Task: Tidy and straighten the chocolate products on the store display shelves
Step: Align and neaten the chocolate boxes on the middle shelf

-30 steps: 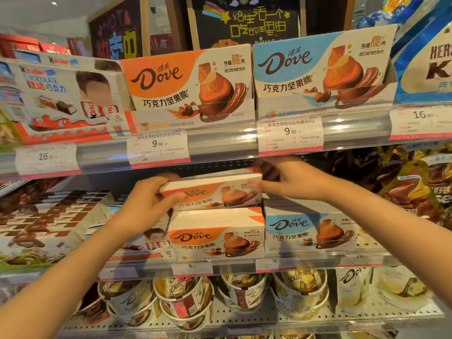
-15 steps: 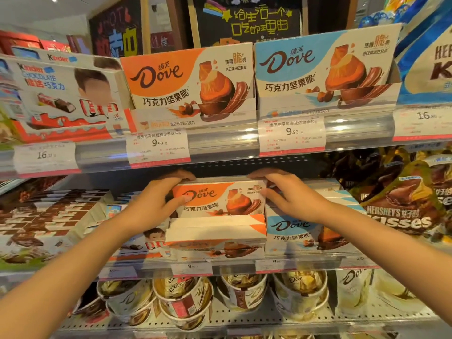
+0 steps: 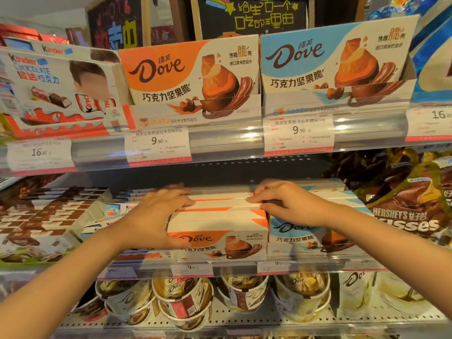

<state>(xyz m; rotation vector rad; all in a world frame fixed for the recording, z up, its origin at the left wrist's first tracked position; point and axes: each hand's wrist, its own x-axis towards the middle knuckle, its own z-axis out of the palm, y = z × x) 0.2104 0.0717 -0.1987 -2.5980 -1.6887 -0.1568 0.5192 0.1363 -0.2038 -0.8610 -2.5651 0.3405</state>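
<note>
On the middle shelf, a row of orange Dove boxes runs back from the front orange Dove box (image 3: 220, 237). The box right behind it (image 3: 221, 201) stands with its white and orange top edge up, level with the others. My left hand (image 3: 156, 214) grips its left end, fingers over the top and thumb at the front. My right hand (image 3: 289, 204) pinches its right end. A row of blue Dove boxes (image 3: 303, 234) stands just right of it, partly under my right wrist.
The upper shelf carries Kinder boxes (image 3: 61, 89), an orange Dove display box (image 3: 188, 77) and a blue one (image 3: 335, 62). Hershey's Kisses bags (image 3: 411, 216) hang at right, Kinder bars (image 3: 49, 216) lie at left. Dove cups (image 3: 183, 297) fill the lower shelf.
The orange Dove box I held up between both hands has tipped upright and gone down into the row behind the front box. Both hands came down with it.
</note>
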